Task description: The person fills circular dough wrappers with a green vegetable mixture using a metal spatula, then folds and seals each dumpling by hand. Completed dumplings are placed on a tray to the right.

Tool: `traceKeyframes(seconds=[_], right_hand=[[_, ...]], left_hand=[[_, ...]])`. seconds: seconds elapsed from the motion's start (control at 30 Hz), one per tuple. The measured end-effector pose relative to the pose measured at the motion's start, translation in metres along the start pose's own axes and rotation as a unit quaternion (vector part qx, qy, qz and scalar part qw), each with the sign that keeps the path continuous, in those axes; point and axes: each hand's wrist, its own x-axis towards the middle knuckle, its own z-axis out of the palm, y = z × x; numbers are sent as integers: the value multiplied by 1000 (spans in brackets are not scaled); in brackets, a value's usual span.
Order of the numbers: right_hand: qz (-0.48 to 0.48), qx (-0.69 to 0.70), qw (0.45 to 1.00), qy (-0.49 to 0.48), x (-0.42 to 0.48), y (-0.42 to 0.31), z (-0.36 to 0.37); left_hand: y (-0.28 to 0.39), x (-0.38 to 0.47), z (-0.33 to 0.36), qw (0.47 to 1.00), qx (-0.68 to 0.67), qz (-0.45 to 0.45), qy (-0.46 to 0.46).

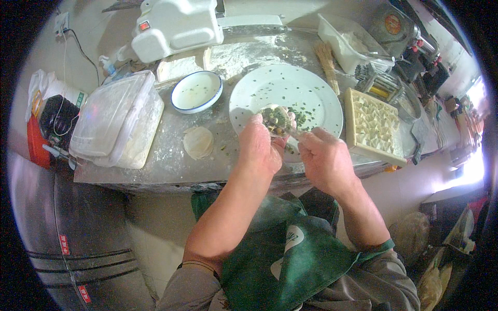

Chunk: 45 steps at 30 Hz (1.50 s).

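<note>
My left hand (260, 144) cups a dough wrapper over the front of a large white plate (268, 83). Green chopped filling (277, 117) lies in that wrapper, and the fingers partly hide it. In my right hand (323, 157) is a thin filling spatula (292, 132), its tip against the filling; most of its handle is hidden in the fist. Loose chopped green filling (305, 114) is scattered across the plate, thickest near the hands. To the left, a small stack of round dough wrappers (198, 142) rests on the floured worktop (171, 165).
A blue-rimmed white enamel bowl (197, 92) stands left of the plate, beyond the wrappers. Farther left is a lidded plastic box (116, 120). A tray (352, 134) of folded dumplings sits at right, near a straw brush (327, 64), a white tub (334, 42) and a roller attachment (379, 87).
</note>
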Motion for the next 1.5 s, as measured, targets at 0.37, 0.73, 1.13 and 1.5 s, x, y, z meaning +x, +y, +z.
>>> traceKeyframes(seconds=[0.37,0.73,1.13,1.5], right_hand=[[-26,-35,998,-46,1,7,-9],[5,59,998,-16,0,16,-17],[142,338,920,-142,25,46,-37],[127,136,971,-149,41,30,-44]], left_hand=[[5,-1,-7,999,19,12,-35],[6,9,-21,997,22,26,-63],[12,-12,-10,998,8,5,-64],[5,-20,-18,998,40,-7,-56]])
